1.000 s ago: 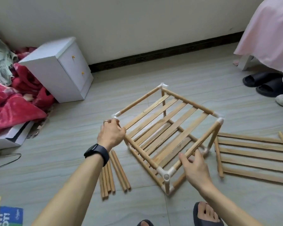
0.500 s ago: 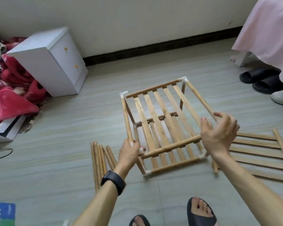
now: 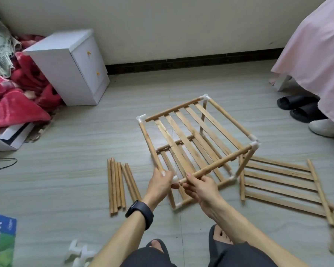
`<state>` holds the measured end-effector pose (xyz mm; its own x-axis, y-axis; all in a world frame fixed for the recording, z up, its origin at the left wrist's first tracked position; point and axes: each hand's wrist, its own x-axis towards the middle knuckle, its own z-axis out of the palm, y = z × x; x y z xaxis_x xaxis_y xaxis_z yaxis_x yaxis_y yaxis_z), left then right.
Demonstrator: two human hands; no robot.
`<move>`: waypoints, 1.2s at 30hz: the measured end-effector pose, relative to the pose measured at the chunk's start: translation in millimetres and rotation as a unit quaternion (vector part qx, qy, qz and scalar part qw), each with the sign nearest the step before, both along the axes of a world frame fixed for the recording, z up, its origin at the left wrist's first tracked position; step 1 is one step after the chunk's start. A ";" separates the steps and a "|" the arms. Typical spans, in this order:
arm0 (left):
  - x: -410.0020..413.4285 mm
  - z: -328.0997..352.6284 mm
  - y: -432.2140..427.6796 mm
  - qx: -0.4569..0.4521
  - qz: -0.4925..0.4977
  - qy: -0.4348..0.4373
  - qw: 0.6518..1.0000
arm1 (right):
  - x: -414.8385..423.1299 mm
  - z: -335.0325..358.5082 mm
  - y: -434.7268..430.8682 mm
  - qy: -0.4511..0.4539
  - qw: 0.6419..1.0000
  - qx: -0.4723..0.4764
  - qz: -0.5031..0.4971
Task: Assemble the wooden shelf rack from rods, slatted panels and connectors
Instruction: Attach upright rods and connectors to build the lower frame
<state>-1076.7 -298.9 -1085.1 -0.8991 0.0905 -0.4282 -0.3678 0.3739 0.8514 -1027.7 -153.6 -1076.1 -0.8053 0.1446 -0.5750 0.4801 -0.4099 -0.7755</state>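
Rack [image 3: 197, 139]: two-tier wooden frame with slats and white corner joints, standing mid-floor.
Loose rods [image 3: 120, 185]: bundle lying left.
Spare panel [image 3: 281, 187]: flat, right.
Connectors [image 3: 79, 253]: white, blurred, perhaps several, near-left.

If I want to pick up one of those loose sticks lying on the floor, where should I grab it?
Probably around the middle of the outermost rod, coming straight down from above. The loose rods lie flat, packed side by side, so only the edge one leaves room for fingers, and a middle grip keeps a long thin stick level.
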 end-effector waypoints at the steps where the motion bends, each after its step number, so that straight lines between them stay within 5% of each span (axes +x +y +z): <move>1: 0.9 0.0 2.5 -0.005 0.006 -0.005 1.000 | 0.5 -0.7 0.1 0.003 1.000 -0.008 -0.008; 9: 18.2 -10.3 13.5 0.005 0.019 0.011 1.000 | -7.1 -10.9 -3.0 0.030 0.996 -0.047 -0.070; 14: 19.3 -12.8 9.0 0.019 0.082 0.008 0.996 | -4.3 -16.5 -7.4 0.026 0.999 0.013 -0.029; 22: 12.9 -15.3 15.2 0.004 0.152 0.011 0.988 | 2.7 -20.2 -10.0 0.017 0.999 -0.027 -0.028; 36: 11.8 -20.0 44.3 -0.027 0.131 0.069 0.989 | -6.3 -23.7 -3.9 0.041 0.998 -0.001 -0.046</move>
